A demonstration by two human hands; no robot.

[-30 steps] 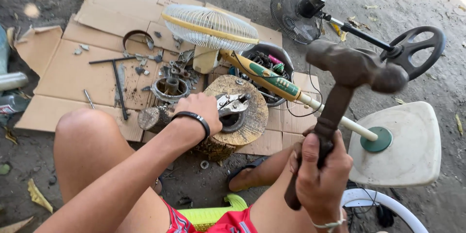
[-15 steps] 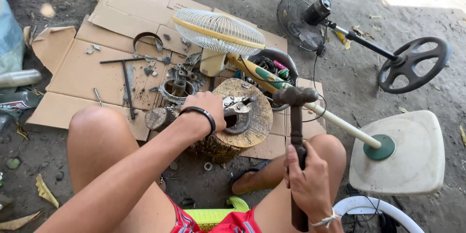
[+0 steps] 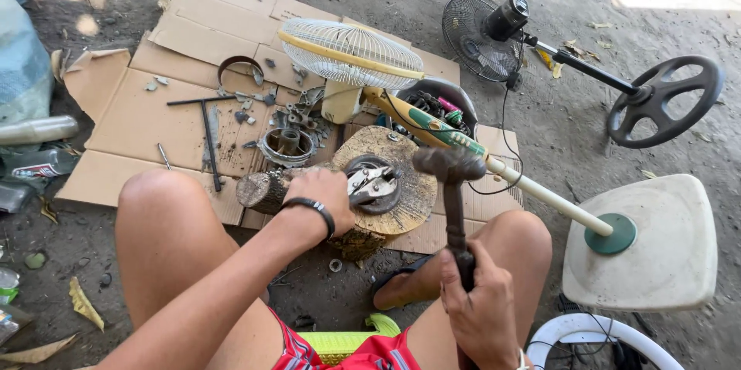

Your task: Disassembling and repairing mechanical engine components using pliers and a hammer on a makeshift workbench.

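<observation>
My right hand grips the handle of a rusty hammer, its head raised just right of a wooden stump. On the stump lies a round dark metal part with silvery pieces in it. My left hand, with a black band at the wrist, holds that part steady at its left side. My bare knees frame the stump on both sides.
A white stand fan lies across flattened cardboard with its pole ending at a white base. A black fan lies further back. Scattered metal parts, a T-shaped wrench and a bowl of tools surround the stump.
The hammer has come down from high on the right to just beside the stump. My left hand has stayed on the metal part.
</observation>
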